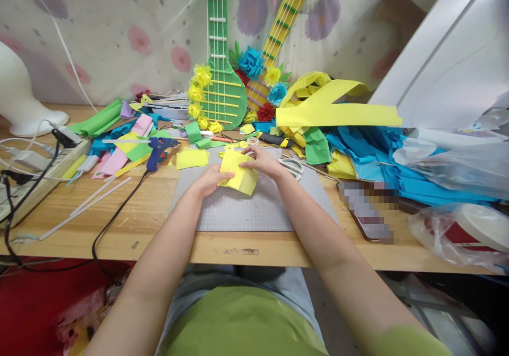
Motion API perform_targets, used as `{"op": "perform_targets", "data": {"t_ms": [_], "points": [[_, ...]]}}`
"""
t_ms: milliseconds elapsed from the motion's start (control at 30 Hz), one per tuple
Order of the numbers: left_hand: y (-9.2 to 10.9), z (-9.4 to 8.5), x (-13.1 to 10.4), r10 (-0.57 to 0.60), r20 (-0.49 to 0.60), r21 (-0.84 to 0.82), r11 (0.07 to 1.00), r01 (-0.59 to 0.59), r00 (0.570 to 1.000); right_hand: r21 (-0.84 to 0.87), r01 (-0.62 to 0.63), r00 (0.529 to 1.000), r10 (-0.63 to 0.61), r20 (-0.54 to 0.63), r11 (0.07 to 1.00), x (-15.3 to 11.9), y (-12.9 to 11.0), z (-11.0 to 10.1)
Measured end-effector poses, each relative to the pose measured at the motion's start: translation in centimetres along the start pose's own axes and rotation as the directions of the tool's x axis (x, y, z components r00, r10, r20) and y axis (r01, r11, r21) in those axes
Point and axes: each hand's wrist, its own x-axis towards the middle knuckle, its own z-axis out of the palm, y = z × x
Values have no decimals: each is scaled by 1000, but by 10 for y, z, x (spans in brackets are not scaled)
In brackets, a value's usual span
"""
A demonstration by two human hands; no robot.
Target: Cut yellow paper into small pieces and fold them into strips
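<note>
Above a grey cutting mat (246, 218), my left hand (210, 180) pinches the left edge of a yellow sheet of crepe paper (235, 173), thumb on top. The sheet looks folded or layered, its lower right part bending away. My right hand (260, 161) is closed on the upper right side of the same sheet, fingers curled over it. Scissors (293, 167) with pale handles lie on the mat just right of my right hand. Left of my left hand is a flat yellow paper piece (192, 158).
A blue glue gun (159, 152) with a trailing cord lies left. Behind stand a green paper-covered instrument (225, 93) and a yellow one (274, 43) with paper flowers. Yellow strips (338, 114), blue crepe paper (397, 170), a phone (366, 213) and a bagged tub (469, 228) sit right.
</note>
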Motion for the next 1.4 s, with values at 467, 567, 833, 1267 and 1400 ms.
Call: {"op": "perform_targets", "data": {"t_ms": [467,567,833,1267,1400], "points": [[-4,1,-3,-5,-30,0,1000,5,1000,107,-45,997,51,-55,993,-17,8,11],[-2,3,-5,-12,-43,-3,1000,12,999,97,-49,998,53,-45,994,-11,10,10],[5,7,-9,-16,-77,50,999,20,997,58,-23,999,25,-44,998,-3,4,9],[-4,11,-5,-18,-98,55,998,24,995,111,-28,997,36,-70,993,-12,11,7],[1,15,-6,-26,-167,33,999,32,986,120,-26,996,35,-77,992,-16,7,6]]}}
